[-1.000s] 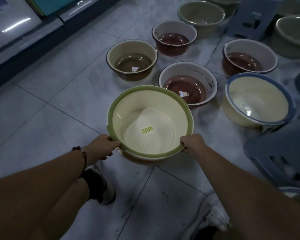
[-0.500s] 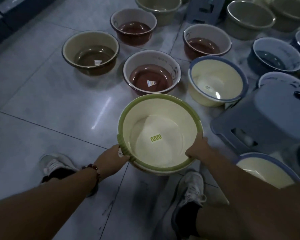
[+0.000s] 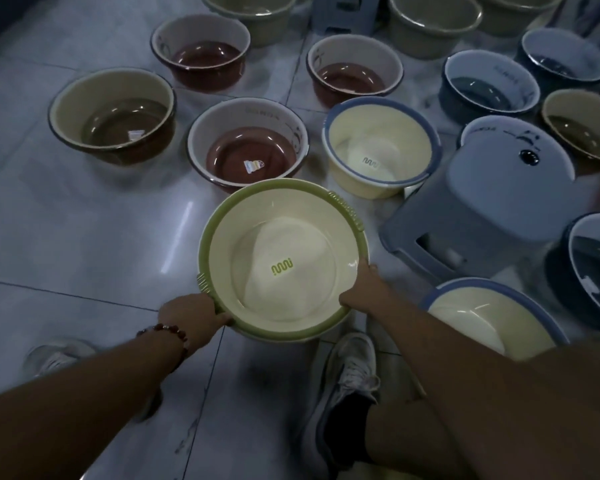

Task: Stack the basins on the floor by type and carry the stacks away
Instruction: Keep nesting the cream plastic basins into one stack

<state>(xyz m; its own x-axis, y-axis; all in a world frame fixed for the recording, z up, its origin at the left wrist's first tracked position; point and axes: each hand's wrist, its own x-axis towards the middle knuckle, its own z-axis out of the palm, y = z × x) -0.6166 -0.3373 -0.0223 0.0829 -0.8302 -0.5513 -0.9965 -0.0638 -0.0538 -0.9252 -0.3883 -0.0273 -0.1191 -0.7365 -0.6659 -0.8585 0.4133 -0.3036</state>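
The view has swung rightward, bringing more blue basins into the frame's right side. Both the left hand (image 3: pixel 191 317) and right hand (image 3: pixel 362 289) have fingers grasping the green-rimmed basin (image 3: pixel 284 261) at centre, opposite rims for balance, probably carrying it toward a matching one.

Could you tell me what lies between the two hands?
In the head view, the green-rimmed basin, gripped by the left hand and right hand.

Grey tiled floor (image 3: pixel 66 237), glossy, dark grout lines. Grey-blue plastic stool (image 3: pixel 471 216) at right, a second stool (image 3: pixel 343 15) at top edge. Two pale sneakers (image 3: pixel 347 386), the other (image 3: pixel 59 355) at lower left. Red bead bracelet (image 3: pixel 167 332) on wrist.
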